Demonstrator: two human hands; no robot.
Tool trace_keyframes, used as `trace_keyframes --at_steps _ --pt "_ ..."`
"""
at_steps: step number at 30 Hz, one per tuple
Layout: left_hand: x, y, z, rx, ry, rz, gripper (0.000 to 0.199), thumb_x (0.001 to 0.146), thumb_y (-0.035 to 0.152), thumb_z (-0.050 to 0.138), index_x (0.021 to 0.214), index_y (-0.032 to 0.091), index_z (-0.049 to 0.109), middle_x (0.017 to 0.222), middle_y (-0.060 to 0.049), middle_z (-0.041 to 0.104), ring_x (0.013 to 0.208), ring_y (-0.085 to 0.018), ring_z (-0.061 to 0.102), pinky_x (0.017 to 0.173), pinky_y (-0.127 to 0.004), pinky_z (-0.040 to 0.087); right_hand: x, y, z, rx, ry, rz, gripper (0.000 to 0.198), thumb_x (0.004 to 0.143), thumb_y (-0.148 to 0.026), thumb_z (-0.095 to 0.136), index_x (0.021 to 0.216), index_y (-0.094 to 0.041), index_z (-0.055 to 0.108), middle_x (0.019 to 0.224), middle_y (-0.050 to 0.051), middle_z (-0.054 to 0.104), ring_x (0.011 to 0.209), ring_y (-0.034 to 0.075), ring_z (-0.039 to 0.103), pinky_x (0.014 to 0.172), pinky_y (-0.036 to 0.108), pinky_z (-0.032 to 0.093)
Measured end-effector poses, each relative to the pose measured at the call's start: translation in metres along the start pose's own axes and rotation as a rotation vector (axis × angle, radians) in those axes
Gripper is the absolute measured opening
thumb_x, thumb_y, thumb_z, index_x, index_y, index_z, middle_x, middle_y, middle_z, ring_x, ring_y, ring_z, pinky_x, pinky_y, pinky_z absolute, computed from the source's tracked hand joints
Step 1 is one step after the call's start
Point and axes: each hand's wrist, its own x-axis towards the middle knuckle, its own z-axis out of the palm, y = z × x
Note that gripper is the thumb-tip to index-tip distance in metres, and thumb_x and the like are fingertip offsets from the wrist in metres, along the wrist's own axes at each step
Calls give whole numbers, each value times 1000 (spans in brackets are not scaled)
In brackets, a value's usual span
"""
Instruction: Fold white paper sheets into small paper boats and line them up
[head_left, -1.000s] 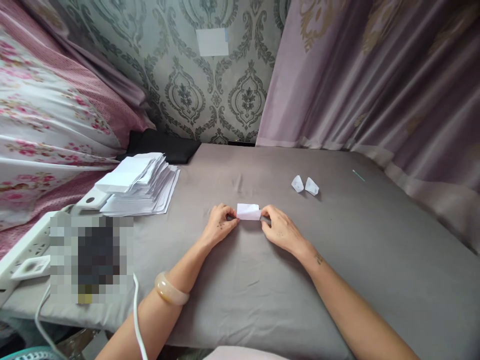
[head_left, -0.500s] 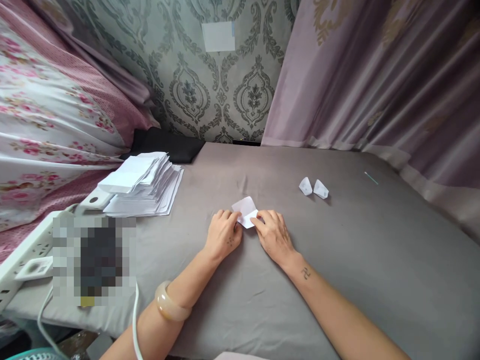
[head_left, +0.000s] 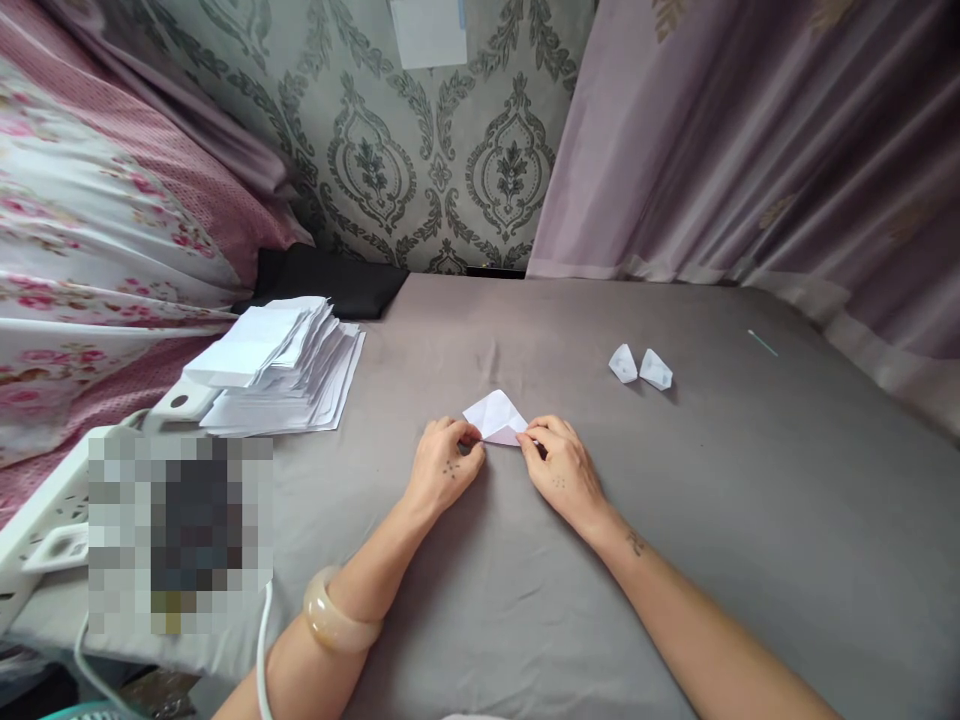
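Note:
A small piece of white paper (head_left: 496, 414) with crease lines rests on the grey cloth at the middle, its near edge turned up and shaded. My left hand (head_left: 448, 460) pinches its left corner between thumb and fingers. At the opposite corner, my right hand (head_left: 561, 462) grips the paper the same way. Two small folded paper shapes, one on the left (head_left: 623, 364) and one on the right (head_left: 655, 370), sit side by side beyond my right hand.
Left of my hands stands a stack of white paper (head_left: 281, 365), with a black cloth-like item (head_left: 330, 282) behind it. A white power strip (head_left: 45, 520) and a white cable (head_left: 264, 640) lie at the left edge. A thin green stick (head_left: 763, 342) lies far right.
The paper was opened with a crease across it; now its near edge is folded up and both hands hold its corners, a little farther apart. The view has tilted slightly down.

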Motion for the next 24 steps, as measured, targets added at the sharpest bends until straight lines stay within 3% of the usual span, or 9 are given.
trace_keyframes --at_steps 5,15,17,21,24 --pt "2 -1 1 9 -7 -3 17 82 28 53 78 19 67 79 -4 63 81 -19 54 76 -32 41 2 0 4 12 16 39 19 87 -26 50 75 -18 63 91 6 59 87 18 56 80 29 45" --pt "3 -3 9 64 42 1 12 80 27 55 73 18 60 74 -4 59 77 -19 52 74 -33 41 3 3 8 -59 39 24 14 85 -25 52 72 -20 54 86 6 56 82 18 56 78 31 46" --pt "3 -3 8 67 88 -6 12 78 27 58 86 18 59 84 -5 60 84 -21 52 78 -35 41 3 4 8 -78 40 20 9 85 -25 52 77 -20 53 86 6 55 82 19 55 76 31 46" --pt "8 -4 5 28 82 -28 50 74 26 62 121 20 46 114 -10 56 103 -25 48 88 -42 38 2 3 7 -93 23 -16 5 87 -20 50 87 -19 55 90 7 55 83 19 55 75 31 46" --pt "13 -5 5 -21 21 -36 57 72 24 61 126 21 43 111 -8 58 98 -23 50 88 -41 38 -1 -4 4 -140 -45 -117 19 89 -10 42 92 -21 58 92 6 57 88 19 53 78 30 45"
